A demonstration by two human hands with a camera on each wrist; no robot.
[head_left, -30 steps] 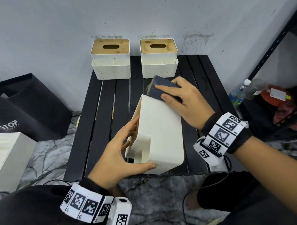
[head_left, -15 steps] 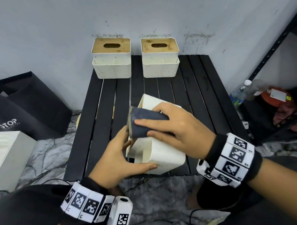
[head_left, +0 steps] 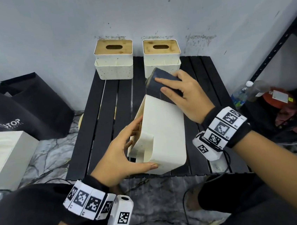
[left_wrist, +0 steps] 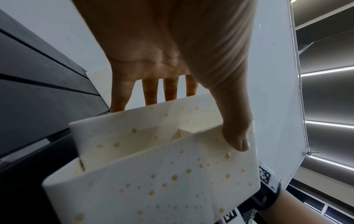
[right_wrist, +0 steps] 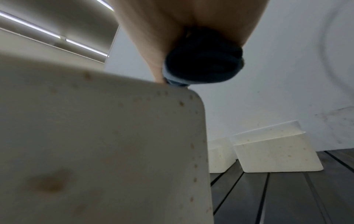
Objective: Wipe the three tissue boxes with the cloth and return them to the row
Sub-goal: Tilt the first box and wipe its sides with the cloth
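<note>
1. Since half a second ago, the right hand [head_left: 186, 93] has slid the dark cloth [head_left: 161, 83] to the tipped tissue box's [head_left: 164, 134] far edge.
2. Left hand [head_left: 122, 153] grips that box's near end, thumb curled over its side.
3. Two tissue boxes [head_left: 114, 61] stand at the black slatted tabletop's [head_left: 101, 121] back against a stained wall [head_left: 133, 13].

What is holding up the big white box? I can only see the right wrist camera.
Observer: The left hand grips the box, with its thumb on the near wall and its fingers in the open side.
Child: Do the two boxes at the back have lids?
Observer: Yes. The left back box and the right back box each have a wooden lid with a slot.
Child: What else is nearby?
Observer: A water bottle is to the right of the table.
</note>
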